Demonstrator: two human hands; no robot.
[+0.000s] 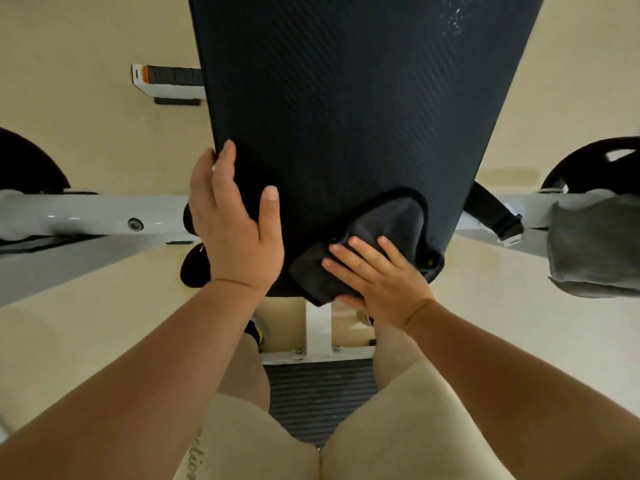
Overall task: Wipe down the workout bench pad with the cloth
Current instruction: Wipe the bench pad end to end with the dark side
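Observation:
The black textured bench pad [346,109] runs away from me through the middle of the view. My left hand [235,226] grips its near left edge, thumb on top and fingers wrapped over the side. A dark grey cloth [391,223] lies crumpled on the near right corner of the pad. My right hand [375,278] presses flat on the cloth, fingers spread, thumb tucked under its near edge. A patch of small droplets [457,19] glints on the far right of the pad.
A white frame bar [90,216] crosses under the pad, with black weight plates at the left [27,164] and right [595,164]. A grey towel [595,244] hangs on the bar at right. A ribbed black footplate [318,400] lies between my knees.

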